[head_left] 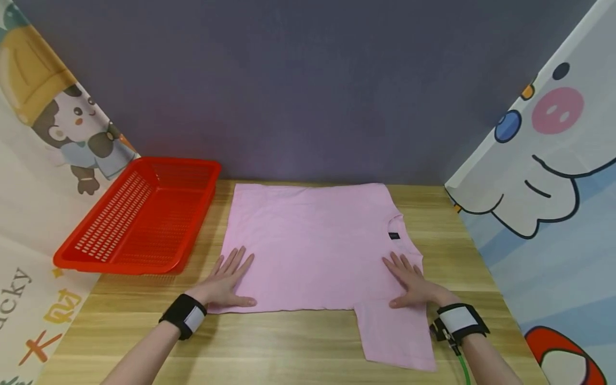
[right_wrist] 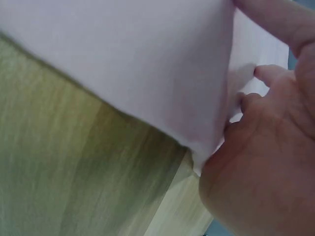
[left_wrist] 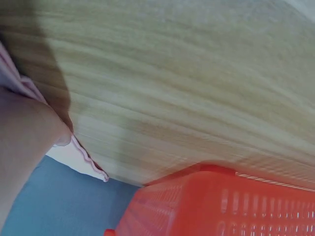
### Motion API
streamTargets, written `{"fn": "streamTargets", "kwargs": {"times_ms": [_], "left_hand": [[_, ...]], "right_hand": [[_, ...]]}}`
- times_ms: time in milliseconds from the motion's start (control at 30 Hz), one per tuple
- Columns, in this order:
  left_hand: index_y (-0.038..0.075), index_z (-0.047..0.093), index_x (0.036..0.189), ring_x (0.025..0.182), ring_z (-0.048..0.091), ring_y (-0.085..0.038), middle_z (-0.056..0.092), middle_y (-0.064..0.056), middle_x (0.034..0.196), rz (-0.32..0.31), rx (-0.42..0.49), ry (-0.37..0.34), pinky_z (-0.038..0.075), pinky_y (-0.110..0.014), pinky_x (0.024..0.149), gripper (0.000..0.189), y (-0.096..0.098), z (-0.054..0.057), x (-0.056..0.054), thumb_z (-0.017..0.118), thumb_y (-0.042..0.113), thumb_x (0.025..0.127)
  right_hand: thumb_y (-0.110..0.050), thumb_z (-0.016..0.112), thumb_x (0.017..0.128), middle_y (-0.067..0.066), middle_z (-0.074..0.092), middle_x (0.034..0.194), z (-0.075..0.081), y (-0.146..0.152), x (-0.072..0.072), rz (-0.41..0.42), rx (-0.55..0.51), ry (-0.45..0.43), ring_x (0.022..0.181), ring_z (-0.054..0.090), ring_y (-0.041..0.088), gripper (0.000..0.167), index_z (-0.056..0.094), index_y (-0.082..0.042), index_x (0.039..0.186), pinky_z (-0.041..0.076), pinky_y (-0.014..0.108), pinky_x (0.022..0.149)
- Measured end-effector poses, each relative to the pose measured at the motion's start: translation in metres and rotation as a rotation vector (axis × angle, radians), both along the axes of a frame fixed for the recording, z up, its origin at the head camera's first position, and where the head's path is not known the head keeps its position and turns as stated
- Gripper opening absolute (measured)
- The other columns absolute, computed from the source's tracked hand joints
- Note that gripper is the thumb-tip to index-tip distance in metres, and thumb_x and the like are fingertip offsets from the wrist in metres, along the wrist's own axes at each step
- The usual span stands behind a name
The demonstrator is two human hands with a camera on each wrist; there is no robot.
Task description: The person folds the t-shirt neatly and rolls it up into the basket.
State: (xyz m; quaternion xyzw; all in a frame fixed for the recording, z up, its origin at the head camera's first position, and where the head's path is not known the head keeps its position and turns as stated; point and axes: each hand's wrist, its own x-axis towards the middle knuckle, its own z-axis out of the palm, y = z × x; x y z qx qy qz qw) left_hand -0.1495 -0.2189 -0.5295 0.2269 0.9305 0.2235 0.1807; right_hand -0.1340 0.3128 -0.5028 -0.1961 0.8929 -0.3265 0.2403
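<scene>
A: Hand pose?
B: Left hand (head_left: 223, 284) palm-down on the near hem corner of the pink T-shirt (head_left: 308, 240), forearm in from lower left. Right hand (head_left: 415, 284) palm-down by the near shoulder, fingertips angled inward, forearm in from lower right.

A: Fingers?
B: Both sets spread and straight, resting on shirt cloth. Neither grips.

A: Shirt lie?
B: Flat on the wood-grain table (head_left: 289, 345). Hem left; collar and black neck label (head_left: 394, 236) right. One sleeve (head_left: 394, 337) sticks out toward the wearer, just below the right hand.

A: Edges, room?
B: Red slotted basket (head_left: 194, 227) sits left, strip of wood between it and the shirt. Shirt's far edge is close to the grey back panel (head_left: 308, 91). More wood shows between shirt and cartoon-printed right panel (head_left: 553, 176), and left of the sleeve. Green cable (head_left: 464, 369) trails from the right wristband (head_left: 461, 320).
</scene>
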Motion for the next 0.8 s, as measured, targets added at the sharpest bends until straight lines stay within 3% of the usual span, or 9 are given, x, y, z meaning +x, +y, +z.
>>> {"fn": "streamTargets", "kwargs": {"times_ms": [200, 400, 600, 700, 800], "left_hand": [[0.011, 0.014, 0.162, 0.157, -0.008, -0.04, -0.006, -0.017, 0.17, -0.003, 0.041, 0.05, -0.018, -0.054, 0.123, 0.123, -0.001, 0.0, 0.005, 0.074, 0.07, 0.072], [0.006, 0.018, 0.161, 0.155, -0.005, -0.044, 0.0, -0.024, 0.168, -0.045, 0.107, 0.07, -0.016, -0.059, 0.122, 0.119, 0.001, 0.007, 0.017, 0.074, 0.067, 0.075], [0.006, 0.018, 0.16, 0.155, 0.0, -0.045, 0.002, -0.023, 0.169, -0.039, 0.008, 0.048, -0.008, -0.064, 0.123, 0.119, 0.006, 0.017, 0.022, 0.073, 0.068, 0.075], [0.002, 0.021, 0.159, 0.152, 0.006, -0.05, 0.008, -0.027, 0.167, -0.048, 0.013, 0.043, 0.0, -0.069, 0.12, 0.115, 0.009, 0.027, 0.018, 0.075, 0.063, 0.078], [-0.002, 0.024, 0.157, 0.148, 0.011, -0.055, 0.014, -0.031, 0.164, -0.052, 0.06, 0.071, 0.003, -0.072, 0.118, 0.106, 0.013, 0.035, 0.005, 0.073, 0.055, 0.083]], "right_hand": [[-0.032, 0.086, 0.075, 0.036, -0.01, 0.162, -0.001, -0.001, 0.001, -0.014, 0.032, 0.001, 0.147, -0.018, 0.059, 0.116, 0.012, 0.007, 0.156, -0.018, 0.077, 0.109], [-0.036, 0.086, 0.075, 0.034, -0.013, 0.163, -0.001, -0.002, 0.013, -0.019, 0.036, -0.026, 0.146, -0.021, 0.059, 0.12, 0.008, 0.003, 0.157, -0.02, 0.077, 0.108], [-0.035, 0.084, 0.077, 0.035, -0.012, 0.162, 0.004, -0.001, 0.021, -0.011, 0.04, -0.044, 0.146, -0.02, 0.06, 0.117, 0.008, 0.004, 0.157, -0.019, 0.078, 0.107], [-0.035, 0.081, 0.081, 0.039, 0.002, 0.161, 0.014, 0.0, 0.018, 0.024, 0.059, -0.005, 0.146, -0.004, 0.064, 0.106, 0.019, 0.009, 0.154, -0.006, 0.08, 0.11], [-0.034, 0.075, 0.088, 0.04, 0.027, 0.155, 0.029, 0.002, 0.004, 0.003, 0.059, 0.073, 0.142, 0.022, 0.062, 0.087, 0.033, 0.012, 0.149, 0.018, 0.076, 0.112]]}}
